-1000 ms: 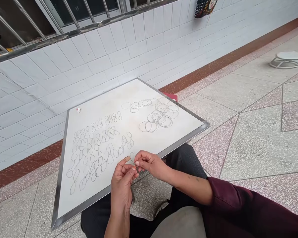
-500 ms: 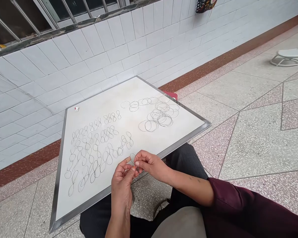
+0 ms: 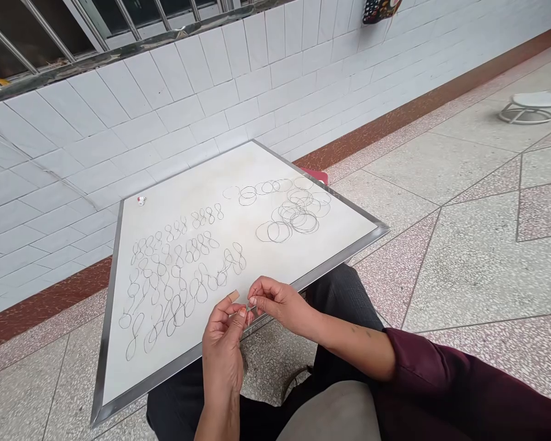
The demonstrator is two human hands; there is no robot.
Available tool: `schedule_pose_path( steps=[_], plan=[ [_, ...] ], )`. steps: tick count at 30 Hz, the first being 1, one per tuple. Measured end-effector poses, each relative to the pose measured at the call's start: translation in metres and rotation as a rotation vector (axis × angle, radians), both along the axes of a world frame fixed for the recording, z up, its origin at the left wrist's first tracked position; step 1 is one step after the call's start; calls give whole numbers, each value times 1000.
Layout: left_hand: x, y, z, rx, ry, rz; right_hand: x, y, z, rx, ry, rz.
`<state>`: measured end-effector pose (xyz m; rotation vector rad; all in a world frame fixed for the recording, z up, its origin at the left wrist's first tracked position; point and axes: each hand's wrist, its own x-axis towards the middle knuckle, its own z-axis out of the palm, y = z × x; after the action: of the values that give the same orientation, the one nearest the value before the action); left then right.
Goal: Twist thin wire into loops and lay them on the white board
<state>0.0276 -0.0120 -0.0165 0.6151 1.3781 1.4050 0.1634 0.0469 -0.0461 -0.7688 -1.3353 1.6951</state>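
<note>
Left of frame: rows of figure-eight wires (image 3: 178,274) on the white table (image 3: 275,260). Lower centre: left hand (image 3: 224,343), tan tape (image 3: 233,296) on one finger, thumb and fingers closed on a thin wire (image 3: 248,309) near the table's front edge. Just right: right hand (image 3: 278,305), fingertips pinching apparently the same wire; its full shape is hidden. Right of centre: round wire loops (image 3: 290,214), overlapping, untouched. Upper right: white stool (image 3: 538,100). Judgement: step in hand looks like twisting the wire; next move calls for a steady left pinch and fine right-hand turning.
</note>
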Motion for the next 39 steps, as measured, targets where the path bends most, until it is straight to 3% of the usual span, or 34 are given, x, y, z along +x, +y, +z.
schedule_pose_path(
  steps=[7, 16, 21, 27, 39],
  plan=[
    [-4, -1, -7, -30, -82, -38, -1, -1, -4, 64, -47, -27],
    [-6, -4, -7, -38, -114, -203, 2, -6, 2, 85, -122, -30],
    [-6, -4, -4, -51, -158, -188, 4, -6, 7, 34, -108, 15],
    [-8, -7, 0, -86, -262, -162, 6, -6, 11, -102, 111, 176],
    [-7, -9, 0, -72, -217, -159, 9, -6, 12, -147, 69, 176]
  ],
)
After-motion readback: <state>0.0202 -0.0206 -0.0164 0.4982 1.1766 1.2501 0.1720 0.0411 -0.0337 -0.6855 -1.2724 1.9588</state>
